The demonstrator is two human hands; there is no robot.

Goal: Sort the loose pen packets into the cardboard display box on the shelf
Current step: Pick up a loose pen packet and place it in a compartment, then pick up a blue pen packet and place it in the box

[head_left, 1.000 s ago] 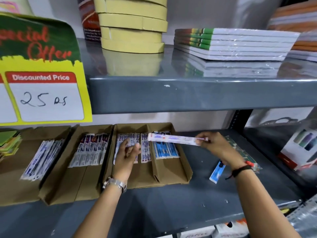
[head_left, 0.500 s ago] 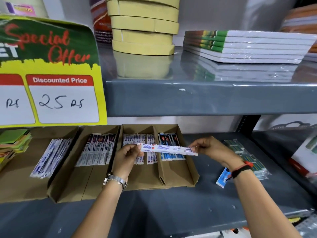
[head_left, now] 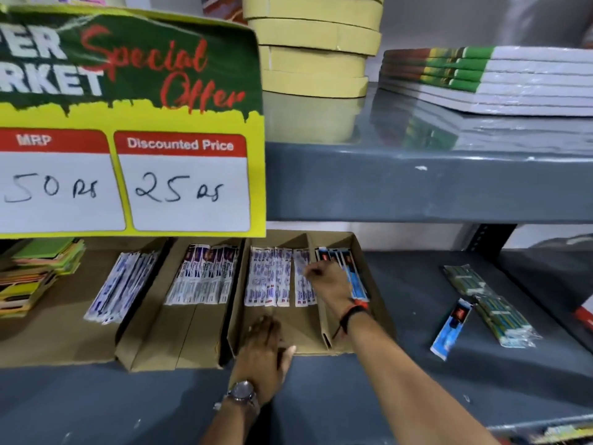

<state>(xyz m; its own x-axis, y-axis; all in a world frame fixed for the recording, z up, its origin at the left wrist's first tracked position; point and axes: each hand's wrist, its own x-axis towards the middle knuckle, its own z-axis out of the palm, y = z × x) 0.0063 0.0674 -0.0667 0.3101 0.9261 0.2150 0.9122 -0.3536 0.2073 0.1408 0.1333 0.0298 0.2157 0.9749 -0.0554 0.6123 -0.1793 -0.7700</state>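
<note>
The cardboard display box (head_left: 300,324) stands on the grey lower shelf (head_left: 401,364), split into a wide and a narrow compartment. White and purple pen packets (head_left: 269,277) lie in rows in the wide one, blue packets (head_left: 354,277) in the narrow one. My right hand (head_left: 329,282) reaches into the box, its fingertips pinched on the top end of a white pen packet (head_left: 301,285) that lies at the right of the white row. My left hand (head_left: 266,346) rests flat on the box's front edge and holds nothing. A loose blue packet (head_left: 451,329) and green packets (head_left: 492,305) lie on the shelf to the right.
Two more cardboard trays of packets (head_left: 200,274) (head_left: 120,285) stand to the left, beside a stack of coloured paper (head_left: 35,274). A yellow price sign (head_left: 128,123) hangs over them. Tape rolls (head_left: 314,53) and notebooks (head_left: 481,78) sit on the upper shelf.
The white packet, held crosswise between both hands, now lies lengthwise in the box. My left hand let go and dropped to the box's front edge. The camera moved closer.
</note>
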